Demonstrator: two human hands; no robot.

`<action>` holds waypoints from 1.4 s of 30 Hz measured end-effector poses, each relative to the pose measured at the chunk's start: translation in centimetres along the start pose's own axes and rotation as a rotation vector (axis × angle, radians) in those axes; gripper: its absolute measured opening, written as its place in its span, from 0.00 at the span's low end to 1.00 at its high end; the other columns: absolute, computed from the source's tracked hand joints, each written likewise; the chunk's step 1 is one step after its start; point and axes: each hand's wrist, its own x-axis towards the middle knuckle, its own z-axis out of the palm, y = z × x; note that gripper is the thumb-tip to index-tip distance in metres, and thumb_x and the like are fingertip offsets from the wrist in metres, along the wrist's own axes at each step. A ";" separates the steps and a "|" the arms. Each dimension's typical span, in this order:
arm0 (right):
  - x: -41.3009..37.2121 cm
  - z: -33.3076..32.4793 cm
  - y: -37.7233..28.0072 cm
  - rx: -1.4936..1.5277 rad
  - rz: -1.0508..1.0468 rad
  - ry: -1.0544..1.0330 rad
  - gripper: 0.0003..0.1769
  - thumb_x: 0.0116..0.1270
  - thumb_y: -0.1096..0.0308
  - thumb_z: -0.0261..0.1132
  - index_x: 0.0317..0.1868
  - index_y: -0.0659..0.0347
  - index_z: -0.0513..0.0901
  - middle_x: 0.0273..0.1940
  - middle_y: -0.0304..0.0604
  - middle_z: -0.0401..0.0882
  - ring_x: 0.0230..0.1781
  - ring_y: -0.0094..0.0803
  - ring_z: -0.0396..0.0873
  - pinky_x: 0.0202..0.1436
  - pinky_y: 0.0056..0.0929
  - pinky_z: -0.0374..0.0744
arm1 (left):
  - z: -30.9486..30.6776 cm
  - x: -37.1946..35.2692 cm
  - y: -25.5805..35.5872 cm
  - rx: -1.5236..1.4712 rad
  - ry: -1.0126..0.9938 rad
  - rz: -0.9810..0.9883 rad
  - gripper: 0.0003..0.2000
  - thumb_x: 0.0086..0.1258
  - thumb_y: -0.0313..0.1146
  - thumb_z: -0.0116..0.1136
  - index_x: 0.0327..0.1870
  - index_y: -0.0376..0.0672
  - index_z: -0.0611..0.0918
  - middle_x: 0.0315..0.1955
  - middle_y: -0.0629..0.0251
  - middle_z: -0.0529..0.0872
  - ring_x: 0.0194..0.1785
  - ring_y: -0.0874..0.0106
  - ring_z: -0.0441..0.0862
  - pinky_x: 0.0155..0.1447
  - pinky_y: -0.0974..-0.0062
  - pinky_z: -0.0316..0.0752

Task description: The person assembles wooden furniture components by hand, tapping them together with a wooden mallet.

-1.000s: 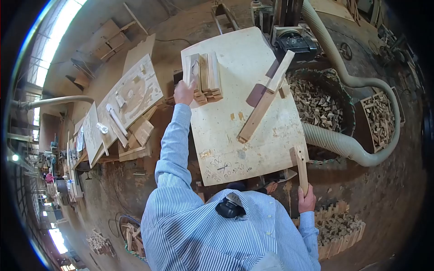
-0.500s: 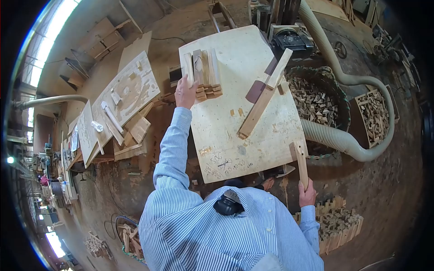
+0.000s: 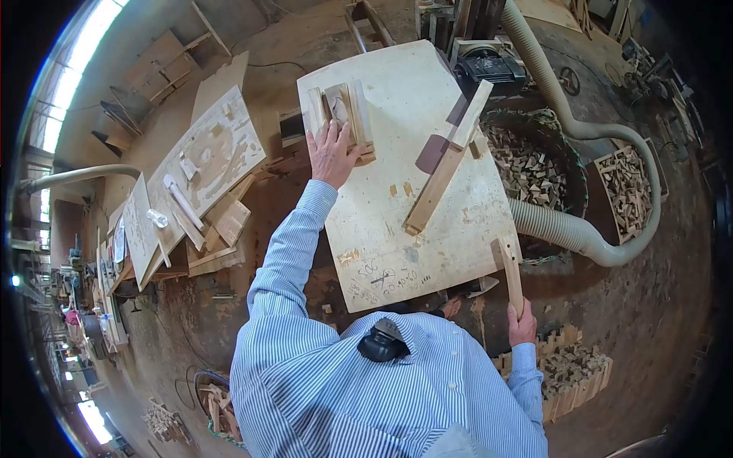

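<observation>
My left hand (image 3: pixel 333 156) lies over the near end of a stack of wooden strips (image 3: pixel 355 114) at the far left of the pale worktable (image 3: pixel 389 267). Its fingers are stretched out and somewhat apart, resting on the wood. By the table's near right corner, my right hand (image 3: pixel 522 324) is wrapped round the lower end of a wooden bar (image 3: pixel 511 278). The bar's upper end overlaps the table edge. Between the hands, a longer wooden piece (image 3: pixel 437 191) lies at a slant on the tabletop, meeting a short light wood block (image 3: pixel 472 114) at its far end.
A basket of wood offcuts (image 3: pixel 527 164) stands right of the table, with a ribbed hose (image 3: pixel 565 233) passing beside it. Beyond the table's far right corner sits a black motor (image 3: pixel 492 67). Boards (image 3: pixel 206 153) lie to the left. A crate of offcuts (image 3: pixel 630 191) stands farther right.
My left hand has moved right, from the stack's left side onto its near end, and its fingers have spread. My right hand keeps hold of the wooden bar, nearly unmoved.
</observation>
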 end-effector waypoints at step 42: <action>-0.7 -0.3 -0.2 -0.007 -0.005 0.018 0.27 0.78 0.51 0.65 0.67 0.60 0.77 0.51 0.65 0.87 0.53 0.65 0.85 0.54 0.54 0.83 | 3.8 -5.5 17.5 -0.583 -0.392 -0.510 0.40 0.63 0.56 0.77 0.66 0.31 0.79 0.43 0.52 0.91 0.50 0.62 0.89 0.57 0.66 0.81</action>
